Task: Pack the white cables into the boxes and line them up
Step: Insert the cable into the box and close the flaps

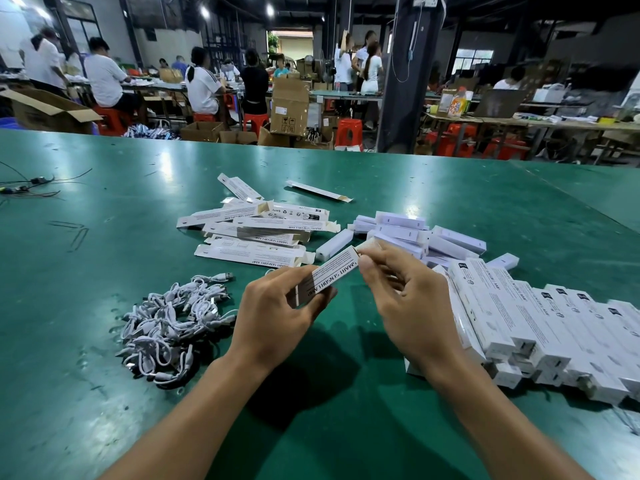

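Note:
My left hand [277,315] grips the near end of a long white box [334,271] printed "SMART SENSOR LAMP", held above the green table [104,237]. My right hand [401,299] pinches the box's far end, at its flap, between thumb and fingers. A tangled heap of white cables [173,323] lies on the table to the left of my left hand. Flat, unfolded white boxes [256,233] are piled beyond my hands. A lined-up row of boxes [540,337] stands on the right.
A heap of small white inner boxes [415,233] lies behind my right hand. Dark wires [31,185] lie at the far left of the table. One flat box [318,191] lies apart further back. Past the table's far edge, people sit at other benches among cardboard cartons and red stools.

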`<state>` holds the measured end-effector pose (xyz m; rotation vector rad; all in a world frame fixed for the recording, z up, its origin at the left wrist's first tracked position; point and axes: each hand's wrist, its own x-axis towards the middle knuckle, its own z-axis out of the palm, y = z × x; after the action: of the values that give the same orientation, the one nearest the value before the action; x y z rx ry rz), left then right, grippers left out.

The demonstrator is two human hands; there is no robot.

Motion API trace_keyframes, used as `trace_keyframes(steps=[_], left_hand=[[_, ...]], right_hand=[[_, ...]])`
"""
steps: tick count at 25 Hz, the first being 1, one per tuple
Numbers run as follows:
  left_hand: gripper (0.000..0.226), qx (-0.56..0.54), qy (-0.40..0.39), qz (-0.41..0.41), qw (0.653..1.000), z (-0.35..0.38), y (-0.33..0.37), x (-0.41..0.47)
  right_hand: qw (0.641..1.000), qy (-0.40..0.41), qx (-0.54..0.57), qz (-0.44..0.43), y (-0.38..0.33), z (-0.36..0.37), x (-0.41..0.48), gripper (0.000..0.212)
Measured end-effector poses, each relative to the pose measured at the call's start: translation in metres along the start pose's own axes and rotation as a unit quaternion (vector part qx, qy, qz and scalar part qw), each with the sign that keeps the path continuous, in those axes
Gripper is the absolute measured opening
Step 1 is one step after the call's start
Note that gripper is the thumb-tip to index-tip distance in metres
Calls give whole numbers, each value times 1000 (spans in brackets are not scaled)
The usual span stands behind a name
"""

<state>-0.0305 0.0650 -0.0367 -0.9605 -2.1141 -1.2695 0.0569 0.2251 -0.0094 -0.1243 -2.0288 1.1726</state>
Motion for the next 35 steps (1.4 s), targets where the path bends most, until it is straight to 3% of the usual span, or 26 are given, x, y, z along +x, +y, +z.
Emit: trace_keyframes(steps=[3, 5, 9, 14, 17, 21, 27, 35], left_hand=[[33, 6, -8, 10, 1000, 0, 2, -1], [30, 10, -9, 10, 1000, 1, 3, -1], [31, 12, -15, 8, 1000, -1, 2, -1], [34, 21, -27, -5, 999, -1, 4, -2], [35, 40, -20, 1, 999, -2, 5, -2], [35, 74, -18, 21, 997, -3, 8, -1], [36, 94, -16, 23, 995, -4, 8, -2], [32, 44, -10, 3, 999, -3, 12, -2]], right_hand=[[990, 44, -98, -87, 2, 3, -6, 20], [992, 54, -76, -85, 2, 5, -8, 23], [995, 53, 70, 43, -2, 7, -5, 15], [979, 41, 129, 151, 1, 5, -2, 5], [990, 48, 76, 112, 0, 4, -4, 4], [989, 62, 84, 109, -1, 5, -4, 11], [996, 77, -37, 5, -1, 10, -12, 12], [976, 58, 180, 106, 3, 16, -11, 15]])
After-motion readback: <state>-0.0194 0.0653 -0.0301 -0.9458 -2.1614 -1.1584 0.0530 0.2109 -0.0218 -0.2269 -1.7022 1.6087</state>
